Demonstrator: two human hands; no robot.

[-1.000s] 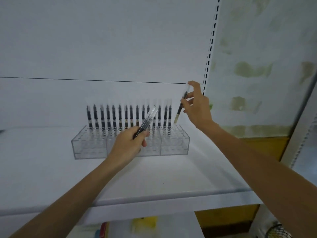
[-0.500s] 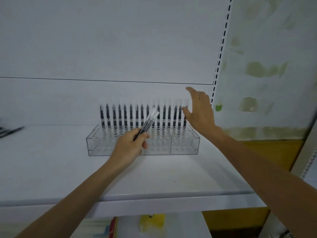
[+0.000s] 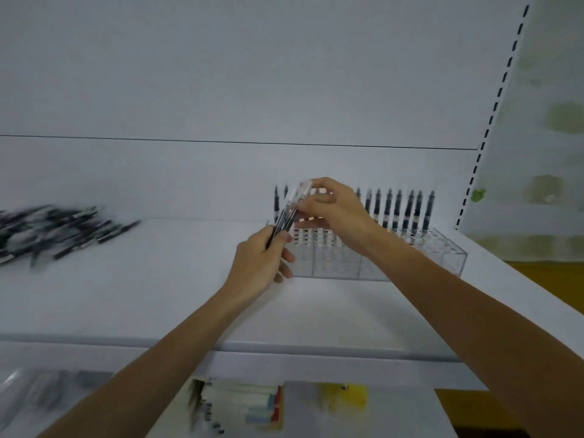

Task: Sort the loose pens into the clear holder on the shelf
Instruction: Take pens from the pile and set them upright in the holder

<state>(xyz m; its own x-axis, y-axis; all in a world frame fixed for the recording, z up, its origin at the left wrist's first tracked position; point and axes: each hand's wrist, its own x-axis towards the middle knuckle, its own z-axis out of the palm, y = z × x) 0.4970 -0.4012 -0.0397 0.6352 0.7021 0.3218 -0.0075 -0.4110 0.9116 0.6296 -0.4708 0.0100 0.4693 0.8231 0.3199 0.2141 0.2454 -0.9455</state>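
We noted the left grip [image 3: 264, 262] curled round a pen bundle [image 3: 287, 214], long axis tilted up-right; right grip [image 3: 335, 207] pinched its top end, just before the holder [image 3: 448, 257].

The shelf [image 3: 158, 295] and back panel [image 3: 158, 178] are rendered in plain white, the panel crossed by one thin black line. The holder [image 3: 448, 257] is clear. The standing pens [image 3: 409, 210] are black under clear caps, as is the held bunch [image 3: 289, 213]; the loose pens [image 3: 53, 229] are black, flecked green. The pale wall [image 3: 553, 74] is blotched olive.
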